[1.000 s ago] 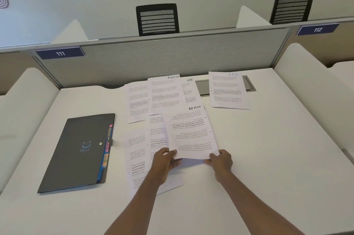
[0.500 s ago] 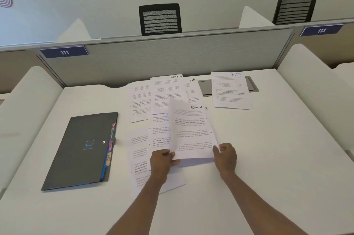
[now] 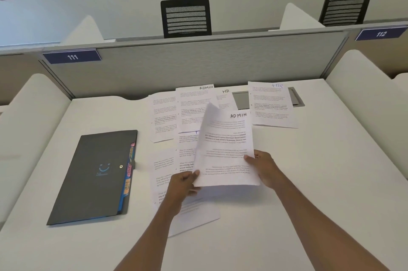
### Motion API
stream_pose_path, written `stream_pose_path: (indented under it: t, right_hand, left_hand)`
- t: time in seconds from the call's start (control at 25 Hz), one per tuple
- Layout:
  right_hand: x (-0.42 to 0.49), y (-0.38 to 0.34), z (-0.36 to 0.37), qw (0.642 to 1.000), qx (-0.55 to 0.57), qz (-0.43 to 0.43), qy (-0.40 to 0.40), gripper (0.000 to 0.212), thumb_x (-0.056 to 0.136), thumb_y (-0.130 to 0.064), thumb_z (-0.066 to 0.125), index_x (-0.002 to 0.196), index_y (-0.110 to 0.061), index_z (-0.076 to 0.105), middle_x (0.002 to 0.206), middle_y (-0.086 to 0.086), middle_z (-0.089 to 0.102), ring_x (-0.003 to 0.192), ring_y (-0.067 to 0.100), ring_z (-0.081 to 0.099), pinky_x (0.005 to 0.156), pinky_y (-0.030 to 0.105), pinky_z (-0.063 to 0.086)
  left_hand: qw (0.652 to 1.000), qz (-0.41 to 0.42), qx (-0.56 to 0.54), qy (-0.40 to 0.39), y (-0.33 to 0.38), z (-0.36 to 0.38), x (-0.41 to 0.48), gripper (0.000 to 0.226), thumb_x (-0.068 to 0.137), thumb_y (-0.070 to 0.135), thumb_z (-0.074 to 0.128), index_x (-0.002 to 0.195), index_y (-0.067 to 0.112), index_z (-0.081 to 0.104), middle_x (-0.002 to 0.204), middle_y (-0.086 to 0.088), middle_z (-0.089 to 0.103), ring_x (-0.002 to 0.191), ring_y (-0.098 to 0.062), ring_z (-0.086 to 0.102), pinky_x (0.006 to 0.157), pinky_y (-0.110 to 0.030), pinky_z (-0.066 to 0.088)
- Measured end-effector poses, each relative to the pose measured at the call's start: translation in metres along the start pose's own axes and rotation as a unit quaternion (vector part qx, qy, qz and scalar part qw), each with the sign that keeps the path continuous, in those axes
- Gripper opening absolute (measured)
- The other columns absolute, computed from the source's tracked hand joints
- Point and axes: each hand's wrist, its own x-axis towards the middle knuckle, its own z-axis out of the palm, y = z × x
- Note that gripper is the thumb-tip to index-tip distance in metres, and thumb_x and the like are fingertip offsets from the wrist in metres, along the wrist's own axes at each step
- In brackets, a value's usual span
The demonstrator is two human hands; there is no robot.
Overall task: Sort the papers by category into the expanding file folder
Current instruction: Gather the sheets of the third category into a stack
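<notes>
Plainly, the ADMIN sheet (image 3: 225,147) is light and limp: held above the desk (image 3: 309,182), its top-left corner curls. The left hand (image 3: 184,184) pinches its bottom-left corner and the right hand (image 3: 262,164) grips its right edge; holding two edges should keep it flat. The folder (image 3: 95,178) lies closed at nine o'clock of the sheet, with coloured tabs (image 3: 129,169) along its right side, one reading HR. Its contents cannot be seen. Other papers (image 3: 271,105) lie at twelve o'clock and beneath the sheet.

Both hands, left hand (image 3: 184,184) and right hand (image 3: 263,165), hold an ADMIN sheet (image 3: 225,149) above scattered papers (image 3: 167,116).
</notes>
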Motion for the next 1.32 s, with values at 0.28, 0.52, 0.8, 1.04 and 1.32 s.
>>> stream_pose_path:
  t: [0.28,0.52,0.8,1.04,1.32]
  right_hand:
    - [0.021,-0.003,0.062,0.996,-0.067,-0.026,-0.061,0.021,0.095,-0.012,0.07,0.114,-0.004,0.073,0.11,0.007,0.078,0.101,0.025,0.075,0.093,0.042,0.06]
    - [0.1,-0.038,0.12,0.929,-0.285,-0.154,0.177,0.026,0.089,-0.021,0.075,0.106,-0.003,0.067,0.103,0.01,0.068,0.09,0.024,0.064,0.08,0.031,0.052]
    - [0.18,-0.06,0.154,0.844,-0.472,-0.081,0.241,0.062,0.092,-0.038,0.07,0.133,0.002,0.046,0.136,0.02,0.049,0.127,0.034,0.048,0.104,0.043,0.048]
    - [0.206,-0.076,0.165,0.837,-0.495,0.011,0.232,0.078,0.079,-0.04,0.084,0.135,-0.003,0.043,0.141,0.021,0.044,0.131,0.036,0.046,0.106,0.042,0.045]
    - [0.215,-0.084,0.164,0.883,-0.408,0.077,0.219,0.068,0.074,-0.024,0.085,0.127,-0.006,0.047,0.127,0.014,0.063,0.116,0.035,0.062,0.1,0.043,0.052]
  left_hand:
    - [0.992,-0.031,-0.121,0.004,0.012,-0.037,0.052,0.031,0.105,0.012,0.062,0.135,0.013,0.067,0.127,-0.009,0.076,0.113,-0.034,0.074,0.1,-0.06,0.057]
    - [0.994,-0.016,-0.056,0.091,-0.02,-0.055,0.066,0.032,0.105,0.01,0.059,0.134,0.02,0.066,0.125,-0.004,0.076,0.11,-0.029,0.074,0.099,-0.056,0.059]
    - [0.997,0.013,0.009,0.074,-0.025,-0.058,0.064,0.032,0.106,0.013,0.057,0.133,0.028,0.067,0.118,0.012,0.078,0.108,-0.014,0.075,0.097,-0.046,0.061]
    - [0.998,0.008,0.018,0.06,-0.023,-0.06,0.063,0.03,0.108,0.017,0.056,0.13,0.034,0.066,0.117,0.013,0.079,0.104,-0.014,0.076,0.092,-0.046,0.063]
    - [0.998,0.007,0.025,0.063,-0.022,-0.059,0.062,0.03,0.107,0.016,0.056,0.131,0.029,0.067,0.116,0.013,0.079,0.105,-0.013,0.076,0.095,-0.048,0.062]
